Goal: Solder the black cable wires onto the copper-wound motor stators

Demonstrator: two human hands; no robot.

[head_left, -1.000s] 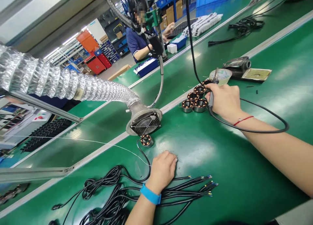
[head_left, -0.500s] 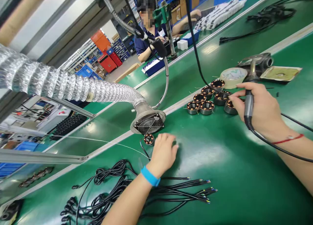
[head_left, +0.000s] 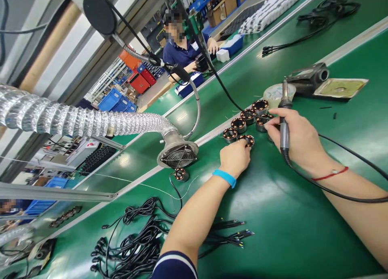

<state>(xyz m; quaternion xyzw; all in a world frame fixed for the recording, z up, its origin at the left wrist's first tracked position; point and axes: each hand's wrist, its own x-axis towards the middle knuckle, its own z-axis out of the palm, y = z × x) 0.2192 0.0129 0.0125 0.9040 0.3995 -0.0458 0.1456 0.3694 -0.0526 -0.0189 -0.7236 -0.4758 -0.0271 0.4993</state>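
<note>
My left hand (head_left: 235, 157) reaches to the near edge of a cluster of motor stators, its fingers closed on one stator (head_left: 249, 141). A soldering iron (head_left: 285, 133) stands upright in my right hand (head_left: 304, 143), tip pointing up, beside the cluster. The iron's black cord loops past my right wrist. More ring-shaped stators with copper windings (head_left: 239, 125) stand just beyond my fingers; one is partly hidden behind my right hand. Apart from these, a single stator (head_left: 180, 174) with a black cable attached sits below the fan of the fume extractor (head_left: 181, 157).
Black cables (head_left: 142, 238) with stripped coloured ends lie left of and beneath my left forearm. A silver duct (head_left: 75, 117) runs to the extractor. Behind my right hand are a round translucent container (head_left: 279, 94), an iron holder (head_left: 309, 78) and a yellowish pad (head_left: 341, 87). A co-worker (head_left: 182, 49) sits across the bench.
My left hand has moved from near the cables, past the extractor, to the stator cluster and closed on a stator. My right hand still holds the soldering iron. The view has shifted.
</note>
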